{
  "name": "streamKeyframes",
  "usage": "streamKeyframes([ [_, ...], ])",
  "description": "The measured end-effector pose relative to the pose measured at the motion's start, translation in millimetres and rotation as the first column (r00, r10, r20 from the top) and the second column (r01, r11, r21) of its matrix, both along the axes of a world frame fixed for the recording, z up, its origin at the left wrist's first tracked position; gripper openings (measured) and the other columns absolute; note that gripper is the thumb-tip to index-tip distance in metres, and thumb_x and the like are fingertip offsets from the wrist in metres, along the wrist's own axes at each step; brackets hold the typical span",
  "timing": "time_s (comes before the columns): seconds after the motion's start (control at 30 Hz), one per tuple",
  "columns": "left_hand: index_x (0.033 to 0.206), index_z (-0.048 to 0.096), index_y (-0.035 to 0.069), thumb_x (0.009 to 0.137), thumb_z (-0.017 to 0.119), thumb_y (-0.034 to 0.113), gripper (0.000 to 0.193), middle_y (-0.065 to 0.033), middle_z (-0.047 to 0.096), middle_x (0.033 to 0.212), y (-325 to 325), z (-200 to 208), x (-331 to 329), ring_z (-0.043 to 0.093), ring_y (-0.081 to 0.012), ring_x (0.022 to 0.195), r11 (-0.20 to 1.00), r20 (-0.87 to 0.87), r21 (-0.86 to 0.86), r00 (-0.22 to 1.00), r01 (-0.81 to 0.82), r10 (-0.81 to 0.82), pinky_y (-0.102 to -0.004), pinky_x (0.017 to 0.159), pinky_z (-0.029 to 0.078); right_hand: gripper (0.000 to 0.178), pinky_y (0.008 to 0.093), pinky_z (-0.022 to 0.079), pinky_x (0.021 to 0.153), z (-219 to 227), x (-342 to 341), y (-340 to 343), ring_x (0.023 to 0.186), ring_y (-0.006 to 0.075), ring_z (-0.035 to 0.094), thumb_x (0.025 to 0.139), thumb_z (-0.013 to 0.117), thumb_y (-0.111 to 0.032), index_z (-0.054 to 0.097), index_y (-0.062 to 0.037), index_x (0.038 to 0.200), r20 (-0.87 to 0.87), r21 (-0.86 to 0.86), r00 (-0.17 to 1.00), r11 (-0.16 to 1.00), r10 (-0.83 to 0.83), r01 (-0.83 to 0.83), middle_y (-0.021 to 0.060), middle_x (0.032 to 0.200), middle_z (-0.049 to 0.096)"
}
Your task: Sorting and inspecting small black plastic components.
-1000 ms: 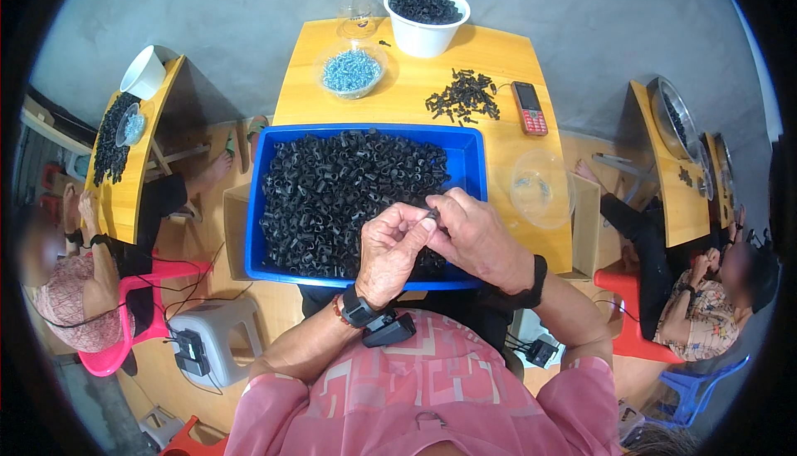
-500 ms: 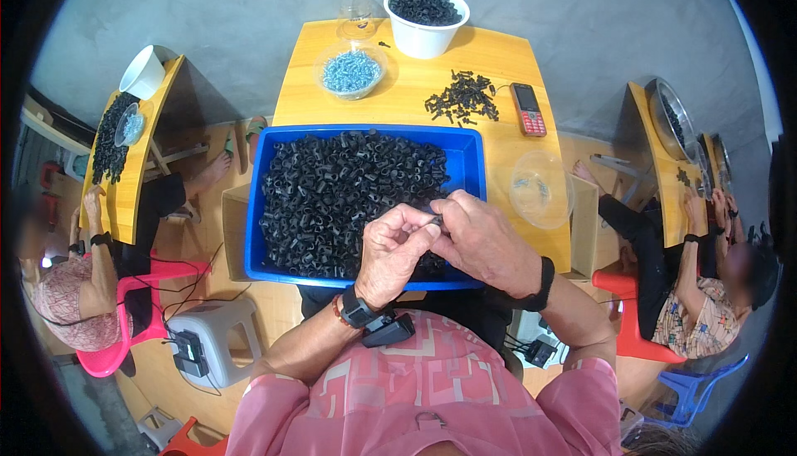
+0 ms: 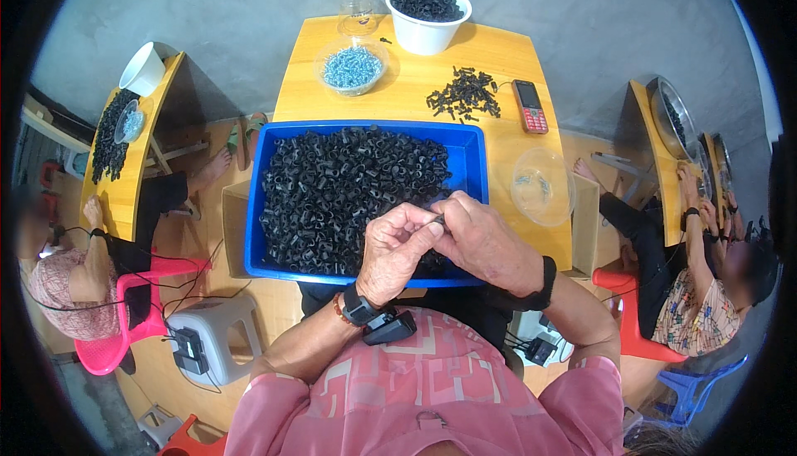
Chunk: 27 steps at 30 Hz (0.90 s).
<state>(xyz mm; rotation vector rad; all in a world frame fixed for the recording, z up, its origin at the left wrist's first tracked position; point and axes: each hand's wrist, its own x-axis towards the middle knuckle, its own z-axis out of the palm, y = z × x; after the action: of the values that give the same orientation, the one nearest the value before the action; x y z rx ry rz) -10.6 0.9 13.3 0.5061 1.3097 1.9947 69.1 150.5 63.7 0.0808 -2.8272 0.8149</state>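
Evidently, in the head view, the left hand [image 3: 388, 252] and right hand [image 3: 490, 244] meet above the near right part of a blue tray [image 3: 470, 161], each grip pinched narrow on a small dark piece [image 3: 439, 218], its shape hard to tell behind the fingertips. Black parts [image 3: 349, 190] fill most of the tray; beyond it, a red phone [image 3: 530, 107] lies on the yellow surface [image 3: 510, 53].

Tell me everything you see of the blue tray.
The blue tray is rectangular, open and plastic-looking, with raised walls. It sits on the near side of the yellow table, mostly filled with loose black parts, bare bottom showing at right. The left hand and right hand are over its near edge; contact is unclear.
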Motion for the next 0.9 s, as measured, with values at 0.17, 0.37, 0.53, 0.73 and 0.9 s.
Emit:
streamKeyframes([
  [0.17,0.1,0.065,0.003,0.094,0.063,0.007,0.008,-0.003,0.067,0.09,2,5,-2,0.06,-0.0082,0.081,0.995,0.203,0.098,0.978,0.025,-0.045,-0.0241,0.073,0.049,0.04,0.0444,0.051,0.068,10,-2,-1,0.08,0.0372,0.061,0.086,0.07,-0.018,0.054,0.0034,0.115,0.06,-0.166,0.998,0.986,-0.004,0.014,0.0189,0.096,0.056],
  [0.37,0.101,0.064,0.002,0.096,0.061,0.01,0.01,-0.007,0.068,0.095,0,-1,-4,0.064,-0.0136,0.086,0.991,0.29,0.127,0.954,0.041,-0.076,-0.0295,0.077,0.053,0.057,0.0423,0.051,0.076,11,-6,2,0.089,0.037,0.061,0.085,0.07,-0.017,0.047,0.0063,0.132,0.113,-0.246,0.993,0.969,0.044,-0.015,0.0204,0.104,0.056],
  [0.53,0.101,0.064,0.003,0.096,0.061,0.01,0.009,-0.0058,0.067,0.094,0,0,-4,0.064,-0.0123,0.084,0.991,0.308,0.132,0.949,0.022,-0.062,-0.0284,0.076,0.053,0.056,0.0406,0.049,0.085,15,-9,5,0.098,0.0361,0.059,0.09,0.065,-0.019,0.045,0.0067,0.135,0.094,-0.34,0.989,0.937,0.117,-0.079,0.0213,0.11,0.054],
  [0.73,0.1,0.064,0.002,0.094,0.063,0.01,0.01,-0.0046,0.066,0.087,-1,0,-4,0.062,-0.0107,0.074,0.988,0.295,0.151,0.954,0.012,-0.057,-0.0276,0.068,0.054,0.042,0.0361,0.048,0.088,-6,-14,9,0.1,0.0289,0.058,0.099,0.054,-0.022,0.054,0.005,0.132,0.024,-0.473,0.995,0.877,0.1,-0.077,0.0179,0.112,0.053],
  [0.9,0.098,0.066,0.001,0.095,0.063,0.009,0.009,-0.0059,0.067,0.087,-1,1,-5,0.064,-0.0116,0.071,0.993,0.338,0.117,0.94,-0.002,-0.038,-0.0278,0.065,0.055,0.035,0.033,0.048,0.084,-11,-15,7,0.096,0.025,0.058,0.099,0.055,-0.022,0.062,0.0005,0.126,0.019,-0.448,1.0,0.894,0.015,-0.005,0.0141,0.103,0.054],
])
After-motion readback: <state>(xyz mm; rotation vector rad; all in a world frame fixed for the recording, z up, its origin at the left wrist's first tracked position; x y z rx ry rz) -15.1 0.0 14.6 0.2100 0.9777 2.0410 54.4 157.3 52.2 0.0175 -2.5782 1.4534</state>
